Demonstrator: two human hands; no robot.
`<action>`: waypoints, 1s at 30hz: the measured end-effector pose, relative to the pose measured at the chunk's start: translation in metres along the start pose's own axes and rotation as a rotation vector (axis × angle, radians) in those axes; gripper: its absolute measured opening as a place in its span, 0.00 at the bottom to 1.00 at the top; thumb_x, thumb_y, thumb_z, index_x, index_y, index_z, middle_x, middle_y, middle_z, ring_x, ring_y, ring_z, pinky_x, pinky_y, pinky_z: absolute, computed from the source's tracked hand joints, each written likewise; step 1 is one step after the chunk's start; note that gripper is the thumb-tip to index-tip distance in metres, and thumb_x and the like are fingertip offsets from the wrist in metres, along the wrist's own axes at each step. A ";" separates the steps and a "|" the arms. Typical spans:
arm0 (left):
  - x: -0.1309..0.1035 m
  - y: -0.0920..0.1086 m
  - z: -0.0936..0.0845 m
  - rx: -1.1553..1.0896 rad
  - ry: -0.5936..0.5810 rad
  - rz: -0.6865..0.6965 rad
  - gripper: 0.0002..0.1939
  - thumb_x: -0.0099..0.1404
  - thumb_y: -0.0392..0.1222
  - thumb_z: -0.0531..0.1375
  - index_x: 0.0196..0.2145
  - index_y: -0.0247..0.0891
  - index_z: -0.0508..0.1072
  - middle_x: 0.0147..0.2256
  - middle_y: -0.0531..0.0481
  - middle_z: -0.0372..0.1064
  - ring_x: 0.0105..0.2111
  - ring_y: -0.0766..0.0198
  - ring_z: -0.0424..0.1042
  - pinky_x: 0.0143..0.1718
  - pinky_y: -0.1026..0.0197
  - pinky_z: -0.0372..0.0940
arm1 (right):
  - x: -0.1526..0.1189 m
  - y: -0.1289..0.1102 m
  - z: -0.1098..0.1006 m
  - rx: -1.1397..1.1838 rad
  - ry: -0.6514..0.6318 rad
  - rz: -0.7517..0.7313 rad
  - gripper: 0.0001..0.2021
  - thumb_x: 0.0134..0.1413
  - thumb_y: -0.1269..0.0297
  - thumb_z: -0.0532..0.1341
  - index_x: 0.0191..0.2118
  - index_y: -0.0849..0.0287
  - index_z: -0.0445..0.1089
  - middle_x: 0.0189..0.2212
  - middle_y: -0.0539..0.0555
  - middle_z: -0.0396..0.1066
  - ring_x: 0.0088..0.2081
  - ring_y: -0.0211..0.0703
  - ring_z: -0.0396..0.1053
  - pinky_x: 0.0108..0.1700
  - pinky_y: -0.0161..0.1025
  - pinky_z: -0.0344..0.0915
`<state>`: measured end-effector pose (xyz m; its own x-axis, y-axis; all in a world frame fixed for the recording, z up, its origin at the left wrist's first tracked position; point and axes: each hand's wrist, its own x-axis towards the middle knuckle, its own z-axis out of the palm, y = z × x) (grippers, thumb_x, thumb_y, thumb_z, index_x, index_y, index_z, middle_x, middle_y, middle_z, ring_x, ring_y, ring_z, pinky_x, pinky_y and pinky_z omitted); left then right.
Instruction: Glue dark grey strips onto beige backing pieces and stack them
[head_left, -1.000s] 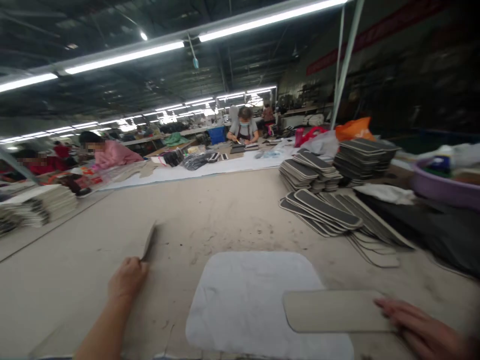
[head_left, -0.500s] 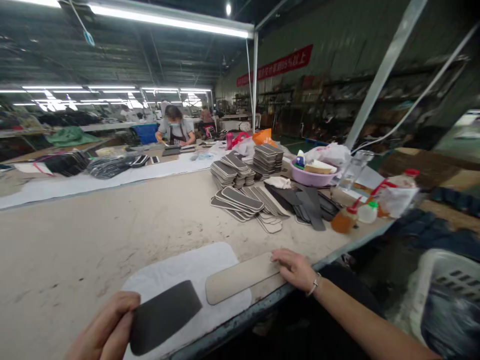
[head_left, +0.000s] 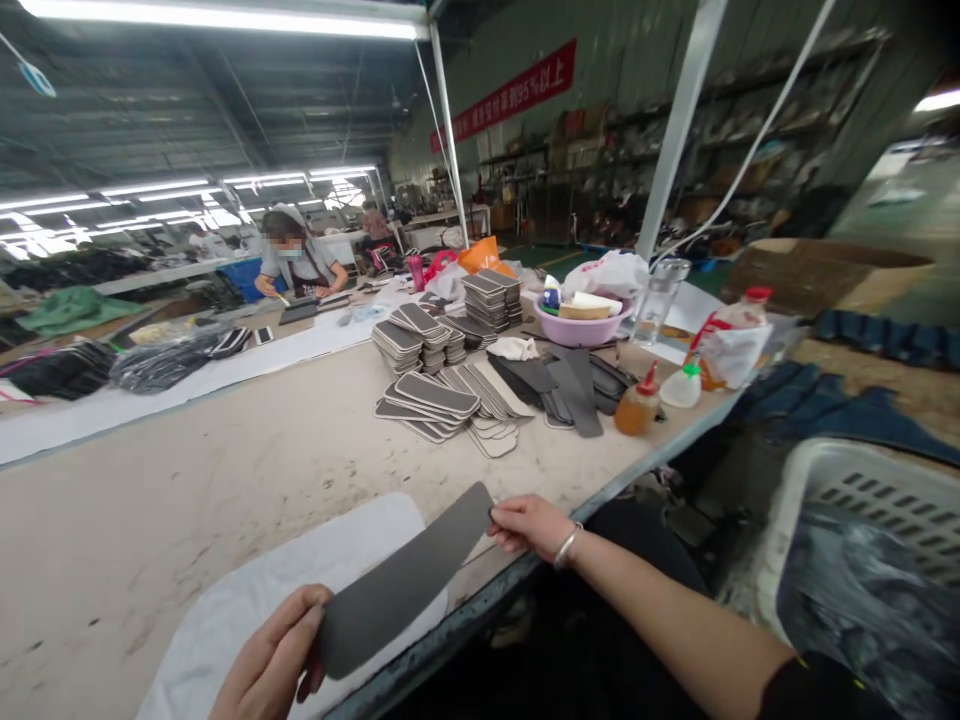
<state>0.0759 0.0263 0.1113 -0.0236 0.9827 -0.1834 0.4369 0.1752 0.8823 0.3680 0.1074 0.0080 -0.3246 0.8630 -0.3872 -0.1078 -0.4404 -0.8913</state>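
A long dark grey panel with rounded corners (head_left: pixel 409 580) stretches between my two hands, over a white sheet (head_left: pixel 217 610) on the table. My left hand (head_left: pixel 281 640) grips its near left end between thumb and fingers. At the far right end, my right hand (head_left: pixel 525 523) pinches the panel's edge with the fingertips. The beige panel is not visible now; the grey one may cover it. Beyond my hands lie loose dark panels with pale borders (head_left: pixel 435 395), fanned out in front of neat stacks of panels (head_left: pixel 491 300).
Black pieces (head_left: pixel 577 395) lie right of the stacks, near a purple basin (head_left: pixel 585 328). An amber glue bottle (head_left: pixel 637 402) and a white bottle with a green cap (head_left: pixel 682 385) stand by the table edge. A white basket (head_left: pixel 780 530) is at right. A co-worker (head_left: pixel 296 260) works across the table.
My right hand has gone from resting on the beige panel to pinching the grey panel's far end. The grey panel now spans both hands. The whole view has turned rightward.
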 end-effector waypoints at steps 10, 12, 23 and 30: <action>0.043 -0.047 0.009 0.110 -0.053 -0.137 0.17 0.57 0.55 0.49 0.23 0.39 0.63 0.11 0.59 0.53 0.14 0.69 0.52 0.17 0.67 0.48 | -0.003 0.001 -0.012 -0.389 0.205 0.016 0.14 0.48 0.56 0.58 0.19 0.60 0.66 0.14 0.47 0.65 0.18 0.33 0.63 0.24 0.31 0.62; 0.051 -0.060 0.009 0.142 -0.029 -0.161 0.17 0.56 0.54 0.48 0.23 0.39 0.63 0.11 0.59 0.52 0.13 0.69 0.52 0.17 0.67 0.47 | -0.004 0.001 -0.010 -0.532 0.232 0.003 0.13 0.47 0.59 0.58 0.18 0.60 0.66 0.13 0.47 0.64 0.17 0.34 0.62 0.23 0.31 0.60; 0.076 -0.098 0.012 0.248 -0.047 -0.229 0.17 0.57 0.52 0.47 0.21 0.39 0.64 0.10 0.57 0.58 0.13 0.65 0.59 0.17 0.65 0.52 | 0.005 -0.004 -0.006 -1.042 0.315 -0.059 0.11 0.45 0.62 0.57 0.18 0.58 0.71 0.16 0.51 0.68 0.24 0.37 0.64 0.27 0.32 0.52; 0.067 -0.085 0.014 -0.026 -0.062 -0.302 0.23 0.54 0.63 0.52 0.23 0.37 0.63 0.14 0.51 0.66 0.13 0.66 0.62 0.17 0.66 0.55 | 0.005 -0.010 -0.005 -1.110 0.254 -0.007 0.16 0.49 0.57 0.56 0.17 0.59 0.70 0.15 0.51 0.67 0.22 0.37 0.63 0.26 0.32 0.52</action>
<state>0.0497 0.0763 0.0178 -0.0931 0.8807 -0.4644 0.3950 0.4608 0.7948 0.3722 0.1170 0.0143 -0.1136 0.9456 -0.3050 0.8234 -0.0822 -0.5615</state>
